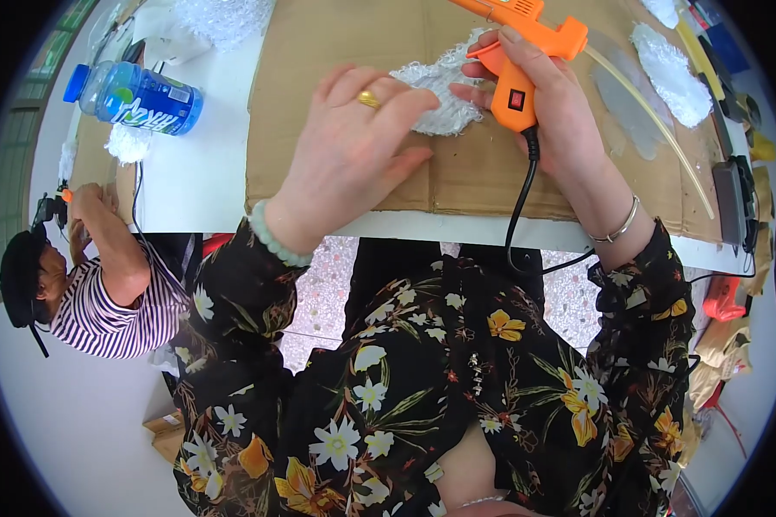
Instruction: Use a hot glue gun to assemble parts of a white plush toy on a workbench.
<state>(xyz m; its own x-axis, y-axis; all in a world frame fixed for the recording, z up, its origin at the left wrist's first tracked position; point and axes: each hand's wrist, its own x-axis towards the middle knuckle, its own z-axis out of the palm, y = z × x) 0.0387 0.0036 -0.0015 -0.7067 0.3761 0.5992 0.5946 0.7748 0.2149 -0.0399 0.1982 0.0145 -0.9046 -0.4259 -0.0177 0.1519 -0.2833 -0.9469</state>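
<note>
White surface point(220, 177) carries brown cardboard point(500, 185). Right hand point(567, 129) grips orange glue gun point(539, 39) above; left hand point(353, 142), loosely parted, near shaggy white piece point(448, 96) thereon. Co-worker point(116, 297) at left; speckled floor point(326, 280) below.

R hand point(567, 121) grips orange glue gun point(519, 73); L hand point(349, 138) nr white pc point(448, 90) on cardboard point(483, 181).

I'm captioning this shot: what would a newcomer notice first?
Probably the bright orange glue gun in the right hand, at the upper right of centre. Next, the gold ring on the left hand, at upper middle, and the blue-capped bottle at upper left.
</note>
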